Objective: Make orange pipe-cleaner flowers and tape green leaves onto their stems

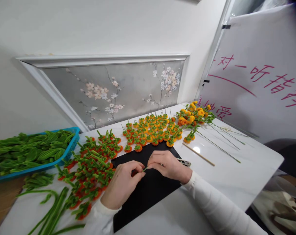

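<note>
Over a black mat, the fingertips of my left hand and my right hand nearly meet. Both pinch a thin green stem-like piece; most of it is hidden by the fingers. Just left of my left hand lie many red-orange fuzzy flower heads with green pipe-cleaner tops. Beyond the mat stand rows of yellow and orange fuzzy flower heads with green bases and thin upright stems. A metal tool, partly covered by my right wrist, lies at the mat's right edge.
A blue basket of green fuzzy leaves is at the left. Loose green pipe cleaners lie in front of it. Long-stemmed yellow flowers and a wooden stick are at the right. A wall with a framed blossom picture backs the table.
</note>
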A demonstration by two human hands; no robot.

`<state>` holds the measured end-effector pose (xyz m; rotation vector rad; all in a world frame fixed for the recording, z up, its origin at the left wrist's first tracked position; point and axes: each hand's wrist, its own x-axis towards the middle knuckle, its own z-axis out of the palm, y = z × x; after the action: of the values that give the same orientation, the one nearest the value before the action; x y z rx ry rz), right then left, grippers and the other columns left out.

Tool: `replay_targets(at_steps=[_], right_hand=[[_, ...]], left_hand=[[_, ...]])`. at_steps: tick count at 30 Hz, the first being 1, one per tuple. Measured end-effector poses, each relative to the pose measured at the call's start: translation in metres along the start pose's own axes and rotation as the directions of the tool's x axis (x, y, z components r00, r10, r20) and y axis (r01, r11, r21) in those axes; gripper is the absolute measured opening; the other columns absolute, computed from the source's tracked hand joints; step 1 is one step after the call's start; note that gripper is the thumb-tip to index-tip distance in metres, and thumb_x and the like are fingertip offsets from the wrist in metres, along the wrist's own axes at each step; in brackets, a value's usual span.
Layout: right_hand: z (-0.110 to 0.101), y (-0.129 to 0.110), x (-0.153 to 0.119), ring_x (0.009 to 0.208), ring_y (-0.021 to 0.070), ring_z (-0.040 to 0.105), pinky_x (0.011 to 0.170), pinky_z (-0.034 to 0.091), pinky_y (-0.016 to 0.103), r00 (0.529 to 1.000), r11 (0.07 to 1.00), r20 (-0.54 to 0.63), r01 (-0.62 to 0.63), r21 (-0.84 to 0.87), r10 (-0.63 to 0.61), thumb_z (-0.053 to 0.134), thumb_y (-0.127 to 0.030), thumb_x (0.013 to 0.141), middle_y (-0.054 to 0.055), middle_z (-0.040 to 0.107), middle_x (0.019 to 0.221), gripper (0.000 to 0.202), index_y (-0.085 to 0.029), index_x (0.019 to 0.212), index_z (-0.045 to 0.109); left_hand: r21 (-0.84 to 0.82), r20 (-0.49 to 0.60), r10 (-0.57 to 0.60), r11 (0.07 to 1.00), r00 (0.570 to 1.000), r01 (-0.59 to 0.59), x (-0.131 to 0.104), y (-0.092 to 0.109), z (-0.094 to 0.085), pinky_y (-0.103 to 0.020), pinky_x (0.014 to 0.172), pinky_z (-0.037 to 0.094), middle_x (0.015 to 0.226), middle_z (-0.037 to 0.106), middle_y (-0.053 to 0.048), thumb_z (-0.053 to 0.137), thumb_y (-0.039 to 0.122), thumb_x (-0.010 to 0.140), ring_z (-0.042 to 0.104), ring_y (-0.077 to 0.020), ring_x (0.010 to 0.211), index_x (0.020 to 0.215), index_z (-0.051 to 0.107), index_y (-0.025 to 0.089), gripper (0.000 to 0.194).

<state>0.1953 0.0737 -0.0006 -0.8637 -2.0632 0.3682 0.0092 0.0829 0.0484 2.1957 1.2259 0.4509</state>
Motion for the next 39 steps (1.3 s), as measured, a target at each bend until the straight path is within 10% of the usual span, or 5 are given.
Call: replay_targets(at_steps=[8, 23, 28, 39], right_hand=[[0.002, 0.002, -0.002, 0.079, 0.0134, 0.059, 0.074, 0.048, 0.024, 0.997, 0.993, 0.064, 0.047, -0.105, -0.040, 0.041, -0.023, 0.095, 0.004, 0.065, 0.083, 0.025, -0.018, 0.085, 0.063], [-0.003, -0.003, -0.001, 0.080, 0.0116, 0.061, 0.076, 0.049, 0.021, 0.996, 0.991, 0.088, 0.015, 0.133, -0.027, 0.047, -0.017, 0.092, 0.004, 0.065, 0.086, 0.021, -0.017, 0.083, 0.066], [-0.002, -0.001, -0.001, 0.080, 0.0118, 0.061, 0.075, 0.049, 0.022, 0.995, 0.995, 0.099, -0.004, 0.104, -0.006, 0.046, -0.022, 0.093, 0.004, 0.065, 0.086, 0.023, -0.017, 0.084, 0.066], [-0.002, 0.000, -0.001, 0.077, 0.0110, 0.059, 0.073, 0.047, 0.021, 0.988, 0.998, 0.145, -0.052, 0.044, 0.045, 0.049, -0.019, 0.092, 0.004, 0.064, 0.087, 0.018, -0.016, 0.087, 0.066]], left_hand=[[0.053, 0.051, 0.035, 0.998, 0.998, -0.037, 0.001, -0.002, 0.005, -0.026, 0.060, 0.036, 0.060, 0.059, 0.001, 0.047, 0.017, 0.079, 0.055, -0.0169, 0.061, 0.058, 0.057, 0.020, 0.023], [-0.486, 0.408, 0.099, 0.865, 0.908, 0.125, 0.007, -0.022, -0.002, -0.024, 0.063, 0.041, 0.073, 0.065, -0.003, 0.061, 0.029, 0.076, 0.055, -0.0152, 0.067, 0.064, 0.067, 0.014, 0.020], [-0.454, 0.342, 0.043, 0.882, 0.939, 0.125, 0.006, -0.021, -0.008, -0.027, 0.077, 0.044, 0.087, 0.070, -0.005, 0.053, 0.033, 0.083, 0.060, -0.0198, 0.085, 0.087, 0.069, 0.017, 0.023], [-0.574, 0.224, -0.103, 0.790, 0.969, 0.217, 0.009, -0.015, 0.006, -0.025, 0.058, 0.046, 0.061, 0.064, 0.005, 0.070, 0.018, 0.066, 0.060, -0.0126, 0.056, 0.091, 0.057, 0.017, 0.028]])
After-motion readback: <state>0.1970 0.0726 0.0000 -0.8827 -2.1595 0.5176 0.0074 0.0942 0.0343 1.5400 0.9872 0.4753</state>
